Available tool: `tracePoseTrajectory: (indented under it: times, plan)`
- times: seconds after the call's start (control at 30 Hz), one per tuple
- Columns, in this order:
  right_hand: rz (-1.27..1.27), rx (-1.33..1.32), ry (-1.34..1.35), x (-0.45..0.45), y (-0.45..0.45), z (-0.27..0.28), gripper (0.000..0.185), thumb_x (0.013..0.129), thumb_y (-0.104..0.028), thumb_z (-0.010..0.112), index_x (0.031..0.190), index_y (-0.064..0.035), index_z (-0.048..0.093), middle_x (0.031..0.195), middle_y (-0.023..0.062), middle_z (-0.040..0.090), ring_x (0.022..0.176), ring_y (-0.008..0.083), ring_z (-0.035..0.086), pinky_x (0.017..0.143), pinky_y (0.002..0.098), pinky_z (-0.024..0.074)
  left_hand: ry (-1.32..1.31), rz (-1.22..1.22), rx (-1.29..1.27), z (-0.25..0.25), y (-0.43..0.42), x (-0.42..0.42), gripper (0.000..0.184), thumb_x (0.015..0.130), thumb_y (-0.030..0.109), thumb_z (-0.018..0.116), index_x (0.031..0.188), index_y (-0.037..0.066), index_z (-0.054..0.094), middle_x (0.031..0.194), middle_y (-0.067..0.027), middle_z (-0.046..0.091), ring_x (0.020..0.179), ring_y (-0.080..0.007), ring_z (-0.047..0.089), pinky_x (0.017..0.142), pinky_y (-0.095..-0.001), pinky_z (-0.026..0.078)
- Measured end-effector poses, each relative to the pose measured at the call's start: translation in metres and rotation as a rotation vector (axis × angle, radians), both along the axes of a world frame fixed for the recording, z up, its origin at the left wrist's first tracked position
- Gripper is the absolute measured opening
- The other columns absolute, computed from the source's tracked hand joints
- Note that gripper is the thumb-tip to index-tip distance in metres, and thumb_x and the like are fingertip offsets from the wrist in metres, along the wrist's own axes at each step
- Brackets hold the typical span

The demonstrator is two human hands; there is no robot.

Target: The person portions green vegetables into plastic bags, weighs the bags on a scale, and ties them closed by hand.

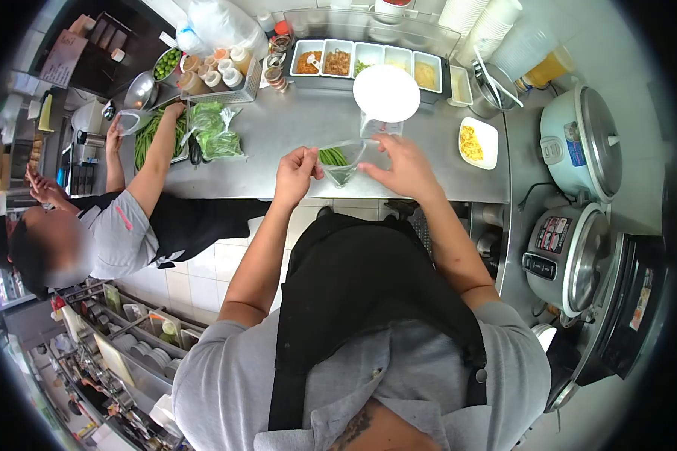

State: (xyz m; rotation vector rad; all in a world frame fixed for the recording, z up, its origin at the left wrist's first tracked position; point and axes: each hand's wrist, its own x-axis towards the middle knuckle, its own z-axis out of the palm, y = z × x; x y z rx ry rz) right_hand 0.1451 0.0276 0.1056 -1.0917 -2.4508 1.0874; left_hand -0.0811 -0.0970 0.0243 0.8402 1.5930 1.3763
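Note:
A small clear plastic bag (344,179) with cut green beans (332,156) in it is between my hands, above the front of the steel counter. My left hand (297,174) is closed, pinching the bag's left side. My right hand (402,167) grips the bag's right edge, with thumb and forefinger set apart along it. Just behind the bag stands a white round plate or lid (387,93), over a clear container (381,126). To the right sits a white square bowl (478,143) holding yellow pieces.
White tubs of toppings (338,59) line the back of the steel counter (278,120). Bagged greens (217,131) and sauce bottles (222,71) stand left. There a co-worker (120,233) handles a clear bag over long green beans (154,139). Two rice cookers (575,146) are at right.

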Motion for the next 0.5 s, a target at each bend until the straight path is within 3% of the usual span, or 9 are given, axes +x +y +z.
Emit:
tracePoseTrajectory:
  times: [0.07, 0.2, 0.23, 0.27, 0.3, 0.37, 0.4, 0.43, 0.5]
  plan:
    - [-0.077, 0.056, 0.134, -0.016, -0.015, -0.091, 0.055, 0.078, -0.037, 0.082, 0.119, -0.0044, 0.066, 0.119, 0.0156, 0.067, 0.12, 0.0379, 0.056, 0.099, 0.0483, 0.0459, -0.062, -0.024, 0.037, 0.003, -0.002, -0.004, 0.038, 0.105, 0.026, 0.057, 0.074, 0.003, 0.057, 0.065, -0.0017, 0.062, 0.061, -0.0089, 0.057, 0.061, -0.0259, 0.047]
    - [-0.107, 0.052, 0.352, -0.056, -0.029, -0.118, 0.057, 0.078, -0.027, 0.082, 0.127, -0.0048, 0.064, 0.11, 0.0187, 0.07, 0.11, 0.0322, 0.066, 0.094, 0.0427, 0.051, -0.029, -0.157, -0.006, -0.002, -0.006, -0.008, 0.031, 0.103, 0.024, 0.062, 0.08, 0.004, 0.061, 0.066, 0.0004, 0.061, 0.06, -0.0082, 0.055, 0.062, -0.0245, 0.045]
    - [-0.041, -0.096, 0.347, -0.062, -0.023, -0.123, 0.048, 0.079, -0.021, 0.08, 0.122, -0.0031, 0.067, 0.105, 0.0183, 0.071, 0.102, 0.0307, 0.068, 0.09, 0.0403, 0.0526, 0.05, -0.197, -0.022, -0.007, -0.009, -0.014, 0.028, 0.102, 0.022, 0.063, 0.082, 0.004, 0.062, 0.065, 0.0012, 0.06, 0.059, -0.0079, 0.054, 0.061, -0.024, 0.045]
    - [0.023, -0.243, 0.346, -0.064, -0.016, -0.128, 0.04, 0.08, -0.016, 0.079, 0.116, -0.0014, 0.07, 0.099, 0.0179, 0.072, 0.095, 0.0293, 0.071, 0.085, 0.0378, 0.0541, -0.03, -0.189, -0.019, -0.022, -0.011, -0.03, 0.023, 0.091, 0.023, 0.078, 0.097, 0.004, 0.065, 0.085, -0.0027, 0.066, 0.077, -0.0117, 0.06, 0.072, -0.0265, 0.048]
    - [0.008, -0.243, 0.35, -0.063, -0.011, -0.123, 0.04, 0.08, -0.016, 0.079, 0.116, -0.0014, 0.07, 0.099, 0.0179, 0.072, 0.095, 0.0293, 0.071, 0.085, 0.0378, 0.0541, -0.027, -0.205, -0.022, -0.016, -0.007, -0.036, 0.023, 0.091, 0.023, 0.078, 0.097, 0.004, 0.065, 0.085, -0.0027, 0.066, 0.077, -0.0117, 0.06, 0.072, -0.0265, 0.048]
    - [0.104, -0.095, 0.402, -0.058, 0.0, -0.112, 0.025, 0.081, -0.006, 0.073, 0.106, -0.0012, 0.073, 0.093, 0.0158, 0.073, 0.088, 0.0259, 0.072, 0.079, 0.0346, 0.0546, 0.266, -0.136, 0.202, -0.005, -0.001, -0.044, 0.051, 0.075, 0.023, 0.091, 0.116, 0.006, 0.064, 0.112, -0.0077, 0.065, 0.102, -0.0171, 0.059, 0.085, -0.0323, 0.048]
    - [0.17, -0.034, 0.41, -0.057, 0.008, -0.112, 0.025, 0.077, -0.004, 0.071, 0.102, -0.003, 0.074, 0.092, 0.0175, 0.073, 0.086, 0.0334, 0.071, 0.077, 0.0378, 0.0554, 0.315, -0.252, 0.153, -0.004, 0.005, -0.046, 0.081, 0.063, 0.025, 0.096, 0.132, 0.007, 0.058, 0.136, -0.0117, 0.056, 0.121, -0.0237, 0.052, 0.097, -0.038, 0.045]
    - [0.164, -0.032, 0.408, -0.054, 0.013, -0.105, 0.025, 0.077, -0.004, 0.071, 0.102, -0.003, 0.074, 0.092, 0.0175, 0.073, 0.086, 0.0334, 0.071, 0.077, 0.0378, 0.0554, 0.313, -0.258, 0.155, -0.011, 0.013, -0.043, 0.081, 0.063, 0.025, 0.096, 0.132, 0.007, 0.058, 0.136, -0.0117, 0.056, 0.121, -0.0237, 0.052, 0.097, -0.038, 0.045]
    - [0.271, -0.08, 0.345, -0.049, 0.022, -0.091, 0.021, 0.077, -0.005, 0.072, 0.098, -0.0032, 0.075, 0.09, 0.0155, 0.073, 0.084, 0.0318, 0.071, 0.076, 0.0369, 0.0552, 0.584, -0.542, 0.147, -0.032, 0.031, -0.037, 0.057, 0.073, 0.014, 0.088, 0.124, 0.007, 0.065, 0.129, -0.0122, 0.063, 0.118, -0.0267, 0.057, 0.098, -0.038, 0.047]
